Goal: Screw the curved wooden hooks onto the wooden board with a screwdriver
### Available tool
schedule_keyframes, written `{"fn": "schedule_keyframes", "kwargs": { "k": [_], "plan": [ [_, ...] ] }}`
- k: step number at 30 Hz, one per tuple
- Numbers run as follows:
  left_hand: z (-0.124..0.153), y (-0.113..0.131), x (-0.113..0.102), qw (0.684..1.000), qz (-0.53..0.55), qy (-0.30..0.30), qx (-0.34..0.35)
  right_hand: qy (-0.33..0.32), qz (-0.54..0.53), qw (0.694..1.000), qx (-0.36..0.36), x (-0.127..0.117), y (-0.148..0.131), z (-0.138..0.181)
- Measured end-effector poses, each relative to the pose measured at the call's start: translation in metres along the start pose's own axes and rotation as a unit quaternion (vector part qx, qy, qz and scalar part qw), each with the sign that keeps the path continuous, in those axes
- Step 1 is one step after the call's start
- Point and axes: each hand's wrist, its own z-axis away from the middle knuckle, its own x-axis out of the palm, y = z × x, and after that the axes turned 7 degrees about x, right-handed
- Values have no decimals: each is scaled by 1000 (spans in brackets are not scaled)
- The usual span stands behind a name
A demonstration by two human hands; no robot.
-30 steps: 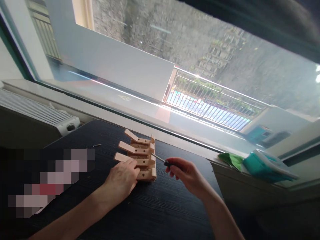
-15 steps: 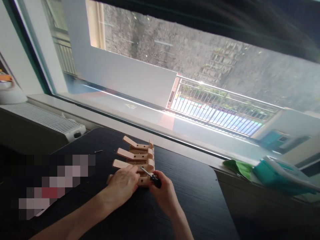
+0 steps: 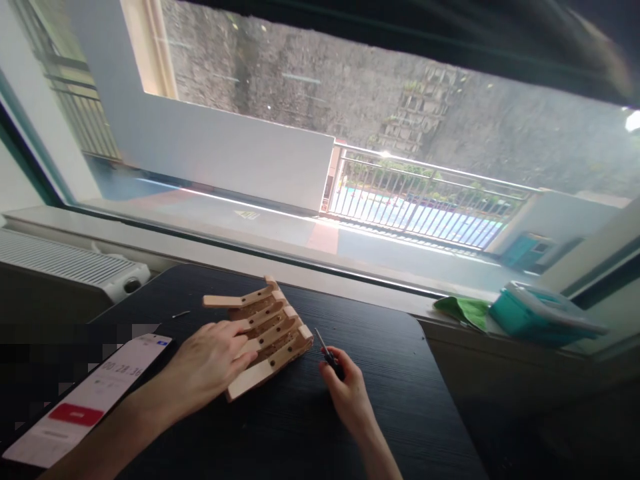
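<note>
A light wooden assembly (image 3: 265,337) with several finger-like slats lies on the black table (image 3: 310,427). My left hand (image 3: 210,363) rests on its left side, fingers laid flat over the slats. My right hand (image 3: 345,393) is closed round the dark handle of a small screwdriver (image 3: 327,353), whose thin shaft points up towards the assembly's right end without touching it.
A phone (image 3: 85,407) with a lit white screen lies at the table's left front. A small screw (image 3: 181,313) sits behind it. A white radiator (image 3: 75,267) is at the left. On the sill at the right lie a teal box (image 3: 540,317) and a green cloth (image 3: 463,310).
The wooden assembly has been turned so its slats now point towards the front left. My right hand has drawn the screwdriver back off the piece to its right.
</note>
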Motion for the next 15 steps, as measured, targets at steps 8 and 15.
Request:
{"fn": "schedule_keyframes", "kwargs": {
  "k": [8, 15],
  "plan": [
    [-28, -8, -22, 998, 48, 18, -35, 21, -11, 1000, 12, 0, 2, 12],
    [-105, -46, -15, 989, 51, -139, -7, -44, 34, 998, -40, 23, -25, 29]
  ]
}}
